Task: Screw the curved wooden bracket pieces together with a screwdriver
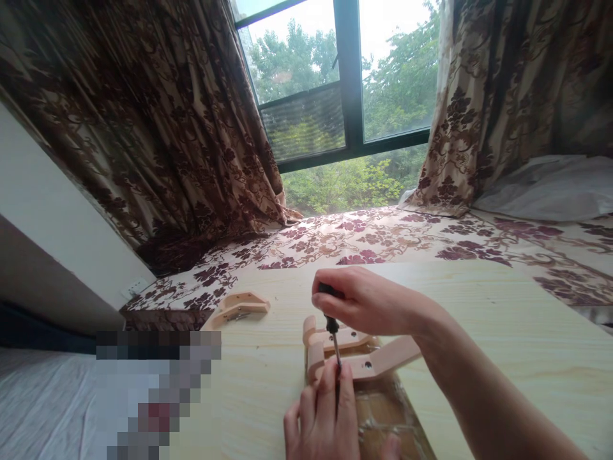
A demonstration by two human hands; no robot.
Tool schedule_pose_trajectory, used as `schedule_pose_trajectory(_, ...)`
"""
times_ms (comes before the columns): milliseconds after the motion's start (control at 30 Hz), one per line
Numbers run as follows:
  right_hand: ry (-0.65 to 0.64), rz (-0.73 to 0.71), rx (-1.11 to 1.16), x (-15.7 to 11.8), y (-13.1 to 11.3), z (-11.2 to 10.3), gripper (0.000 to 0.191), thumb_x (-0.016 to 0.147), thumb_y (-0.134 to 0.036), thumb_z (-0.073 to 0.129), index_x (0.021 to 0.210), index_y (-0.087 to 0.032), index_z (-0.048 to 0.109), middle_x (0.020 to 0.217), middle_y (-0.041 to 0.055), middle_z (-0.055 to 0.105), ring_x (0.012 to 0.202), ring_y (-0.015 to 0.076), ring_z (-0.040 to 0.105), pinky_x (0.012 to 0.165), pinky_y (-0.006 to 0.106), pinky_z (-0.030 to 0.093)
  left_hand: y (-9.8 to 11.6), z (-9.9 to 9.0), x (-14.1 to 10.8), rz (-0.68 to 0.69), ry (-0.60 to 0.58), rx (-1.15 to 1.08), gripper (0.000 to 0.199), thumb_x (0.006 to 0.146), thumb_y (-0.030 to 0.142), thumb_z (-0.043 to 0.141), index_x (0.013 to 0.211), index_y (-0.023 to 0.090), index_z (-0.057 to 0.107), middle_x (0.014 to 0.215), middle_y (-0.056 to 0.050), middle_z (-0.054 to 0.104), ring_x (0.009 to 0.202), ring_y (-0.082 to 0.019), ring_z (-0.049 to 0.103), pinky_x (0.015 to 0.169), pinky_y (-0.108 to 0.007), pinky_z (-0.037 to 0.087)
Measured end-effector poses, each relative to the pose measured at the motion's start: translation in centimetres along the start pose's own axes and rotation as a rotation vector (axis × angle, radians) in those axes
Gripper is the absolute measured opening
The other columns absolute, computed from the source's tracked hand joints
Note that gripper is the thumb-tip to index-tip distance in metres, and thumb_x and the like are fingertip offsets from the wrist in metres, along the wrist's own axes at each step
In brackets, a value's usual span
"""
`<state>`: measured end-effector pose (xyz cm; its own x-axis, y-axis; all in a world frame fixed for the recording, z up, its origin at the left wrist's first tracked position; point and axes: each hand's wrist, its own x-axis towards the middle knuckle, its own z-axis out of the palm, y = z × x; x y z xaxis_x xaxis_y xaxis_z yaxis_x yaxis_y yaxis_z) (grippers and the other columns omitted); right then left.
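Note:
My right hand (357, 297) grips the black handle of a screwdriver (331, 324), its shaft pointing down at a pale wooden bracket (383, 359). My left hand (323, 415) has its index and middle fingertips on either side of the screwdriver's tip, touching the bracket. Whatever lies between those fingertips is hidden. Just behind sits a similar wooden bracket (342, 337) with dark screw holes. Both rest on a brown slab wrapped in clear plastic (383, 409), partly covered by my left hand.
The pale wood-grain tabletop (258, 396) also bears more angled wooden pieces (244, 300) at left, with small metal screws (239, 316) beside them. Beyond it are a flower-patterned cloth (354, 239), patterned curtains (201, 128) and a window (354, 83). A pixelated patch covers the lower left.

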<state>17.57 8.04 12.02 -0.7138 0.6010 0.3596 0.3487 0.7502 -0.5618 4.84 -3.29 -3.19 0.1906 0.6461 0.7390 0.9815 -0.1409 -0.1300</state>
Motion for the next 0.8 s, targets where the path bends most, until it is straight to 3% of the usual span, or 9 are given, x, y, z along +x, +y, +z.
schedule_pose_trajectory(167,0.058,0.052,-0.015,0.1,-0.1,0.5,0.022,0.088,-0.032,0.048,0.071,-0.018,0.05,0.06,-0.0039,0.047,0.056,0.0086,0.037,0.052,0.024,0.026,-0.2,-0.2,-0.1,0.011,-0.026,-0.013,0.048,0.081,0.042,0.048,0.123,0.02,0.055,0.12,-0.005,0.063,0.091,-0.021,0.059,0.073,-0.035,0.037)
schedule_pose_trajectory(367,0.011,-0.012,0.02,-0.5,-0.5,0.2,0.005,0.082,-0.021,0.053,0.08,-0.018,0.056,0.067,-0.0035,0.053,0.059,0.0076,0.042,0.055,0.022,0.03,-0.2,-0.1,-0.2,0.018,-0.014,0.004,0.049,0.082,0.042,0.044,0.123,0.019,0.056,0.119,-0.005,0.063,0.093,-0.02,0.059,0.075,-0.035,0.037)
schedule_pose_trajectory(667,0.05,0.073,-0.071,-0.4,-0.2,0.2,0.019,0.084,-0.033,0.054,0.074,-0.017,0.054,0.067,-0.0015,0.052,0.059,0.0092,0.041,0.053,0.024,0.029,-0.5,0.0,-0.4,0.047,-0.041,0.029,0.048,0.08,0.041,0.046,0.124,0.021,0.055,0.122,-0.003,0.062,0.093,-0.019,0.058,0.074,-0.034,0.036)
schedule_pose_trajectory(800,0.018,0.035,-0.004,-0.9,-0.3,-0.3,0.006,0.083,-0.025,0.054,0.082,-0.019,0.057,0.067,-0.0038,0.053,0.059,0.0078,0.043,0.053,0.021,0.031,-0.3,0.0,-0.3,0.022,-0.06,0.029,0.051,0.077,0.042,0.051,0.124,0.021,0.055,0.122,-0.005,0.062,0.094,-0.022,0.058,0.075,-0.036,0.038)
